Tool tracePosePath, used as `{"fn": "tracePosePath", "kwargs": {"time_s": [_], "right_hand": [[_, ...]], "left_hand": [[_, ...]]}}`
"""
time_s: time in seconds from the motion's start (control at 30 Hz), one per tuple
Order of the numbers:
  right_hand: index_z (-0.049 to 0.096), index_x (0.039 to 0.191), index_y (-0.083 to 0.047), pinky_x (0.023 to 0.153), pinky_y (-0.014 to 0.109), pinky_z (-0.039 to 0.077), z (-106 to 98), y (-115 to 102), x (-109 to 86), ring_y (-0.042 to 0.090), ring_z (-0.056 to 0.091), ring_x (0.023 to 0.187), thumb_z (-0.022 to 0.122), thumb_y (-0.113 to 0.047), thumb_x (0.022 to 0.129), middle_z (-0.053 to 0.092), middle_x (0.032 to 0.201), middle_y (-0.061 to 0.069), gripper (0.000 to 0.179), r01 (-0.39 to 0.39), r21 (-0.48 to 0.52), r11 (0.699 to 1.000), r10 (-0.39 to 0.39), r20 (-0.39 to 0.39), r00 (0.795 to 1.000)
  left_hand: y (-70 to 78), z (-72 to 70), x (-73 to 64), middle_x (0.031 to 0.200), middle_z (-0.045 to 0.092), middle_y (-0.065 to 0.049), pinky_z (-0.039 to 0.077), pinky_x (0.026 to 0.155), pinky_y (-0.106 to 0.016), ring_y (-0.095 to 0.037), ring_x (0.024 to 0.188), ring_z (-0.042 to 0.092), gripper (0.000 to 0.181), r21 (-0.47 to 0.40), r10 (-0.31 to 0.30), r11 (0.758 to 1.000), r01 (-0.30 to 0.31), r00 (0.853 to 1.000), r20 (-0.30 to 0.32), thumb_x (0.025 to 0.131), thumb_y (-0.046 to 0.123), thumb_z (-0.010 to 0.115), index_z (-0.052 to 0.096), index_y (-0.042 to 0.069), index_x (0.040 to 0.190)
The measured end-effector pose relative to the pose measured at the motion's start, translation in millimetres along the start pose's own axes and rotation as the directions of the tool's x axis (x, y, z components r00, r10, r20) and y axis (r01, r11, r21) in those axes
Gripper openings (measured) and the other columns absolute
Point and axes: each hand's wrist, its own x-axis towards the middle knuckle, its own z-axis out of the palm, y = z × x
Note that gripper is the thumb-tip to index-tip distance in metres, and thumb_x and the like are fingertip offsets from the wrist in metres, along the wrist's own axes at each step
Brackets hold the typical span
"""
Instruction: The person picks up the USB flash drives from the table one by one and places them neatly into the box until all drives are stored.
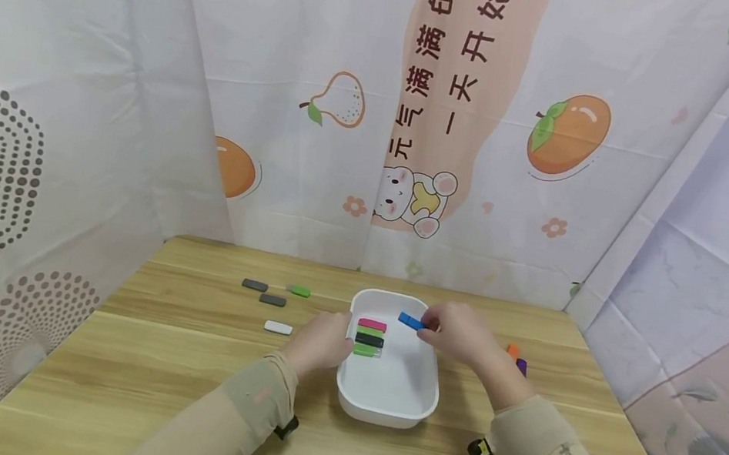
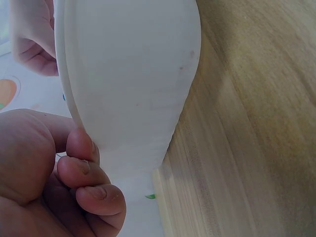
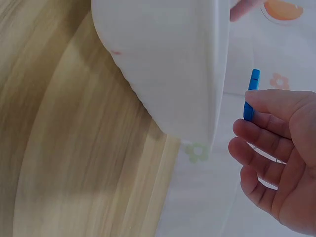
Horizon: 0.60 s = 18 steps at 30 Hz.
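A white plastic bin [image 1: 383, 409] stands on the wooden table. My left hand [image 1: 319, 342] grips its left rim, and the left wrist view shows curled fingertips [image 2: 94, 195] at that edge. Above the bin's right side, my right hand [image 1: 464, 336] pinches a blue USB flash drive [image 1: 410, 321] between thumb and fingers. The right wrist view shows this blue drive [image 3: 254, 81] held higher than the rim. Lying in a column along the bin's left inside are a pink drive [image 1: 372, 325], a black drive [image 1: 369, 340] and green ones, partly overlapped; the lowest green drive [image 1: 364, 350] has a metal plug.
Left of the bin lie two dark grey drives [image 1: 273, 300], a green drive [image 1: 300, 291] and a white drive [image 1: 278, 327]. Right of it, an orange drive [image 1: 513, 351] and a purple drive [image 1: 522, 367] are partly hidden by my right forearm. A printed curtain [image 1: 306, 243] hangs behind the table.
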Motion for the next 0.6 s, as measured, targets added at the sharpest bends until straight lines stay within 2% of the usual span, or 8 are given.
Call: {"fn": "tracePosePath", "kwargs": {"time_s": [0.6], "right_hand": [[0.076, 0.095, -0.014, 0.072, 0.034, 0.051, 19, -19, 6.3, 0.013, 0.056, 0.073, 0.080, -0.026, 0.089, 0.065, 0.080, -0.008, 0.014, 0.058, -0.036, 0.998, -0.058, 0.025, 0.998]], "left_hand": [[2.8, -0.2, -0.5, 0.120, 0.067, -0.015, 0.052, 0.062, -0.031, -0.020, 0.078, 0.062, 0.046, 0.015, -0.014, 1.000, 0.014, 1.000, 0.007, 0.100, 0.012, 0.058, 0.051, -0.003, 0.144]]}}
